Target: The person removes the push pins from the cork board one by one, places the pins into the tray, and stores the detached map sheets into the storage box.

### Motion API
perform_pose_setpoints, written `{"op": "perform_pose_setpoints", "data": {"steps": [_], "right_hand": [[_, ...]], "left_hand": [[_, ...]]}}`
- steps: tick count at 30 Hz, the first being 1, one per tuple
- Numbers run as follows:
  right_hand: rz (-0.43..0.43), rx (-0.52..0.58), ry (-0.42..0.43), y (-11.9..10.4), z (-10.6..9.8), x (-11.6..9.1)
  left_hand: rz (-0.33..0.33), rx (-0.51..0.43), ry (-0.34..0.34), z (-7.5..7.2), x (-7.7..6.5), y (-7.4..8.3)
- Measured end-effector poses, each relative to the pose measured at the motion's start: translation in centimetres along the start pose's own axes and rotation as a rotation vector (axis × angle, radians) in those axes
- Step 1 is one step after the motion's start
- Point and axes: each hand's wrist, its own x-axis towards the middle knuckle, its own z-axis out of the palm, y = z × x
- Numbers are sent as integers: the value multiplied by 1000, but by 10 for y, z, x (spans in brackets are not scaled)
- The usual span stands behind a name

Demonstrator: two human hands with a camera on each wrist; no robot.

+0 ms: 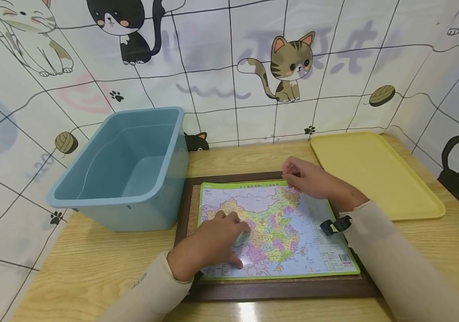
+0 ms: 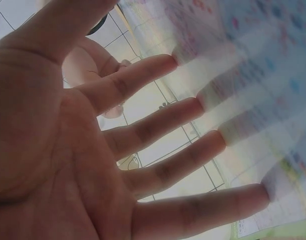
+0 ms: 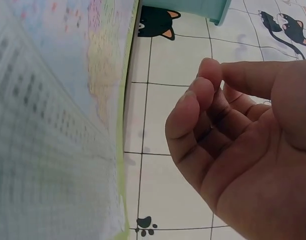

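Observation:
A colourful printed map sheet [image 1: 279,230] with a green border lies over a cork board with a dark brown frame [image 1: 286,291]. On the map's left half my left hand [image 1: 209,241] rests with its fingers spread. The left wrist view shows the fingertips [image 2: 220,139] touching the glossy sheet. Over the map's top right edge is my right hand [image 1: 310,179], fingers curled in and thumb meeting the fingertips. Nothing shows between those fingertips [image 3: 205,90] in the right wrist view, where the map stands to their left.
A deep blue plastic tub [image 1: 112,201] stands left of the board, close to its frame. A flat yellow tray [image 1: 378,174] lies at the right, beyond my right forearm. Behind the wooden table [image 1: 92,264] is a wall covering [image 1: 213,89] printed with cats and grid lines.

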Motion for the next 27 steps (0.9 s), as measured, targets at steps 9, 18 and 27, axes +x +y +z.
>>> {"op": "perform_pose_setpoints", "data": {"steps": [9, 18, 27], "right_hand": [[1, -44, 57, -5, -17, -22], [-7, -57, 91, 7, -22, -36], [36, -92, 127, 18, -29, -49]], "left_hand": [[11, -7, 8, 1, 1, 1], [-1, -4, 3, 0, 0, 2], [-8, -16, -1, -2, -1, 1]]}}
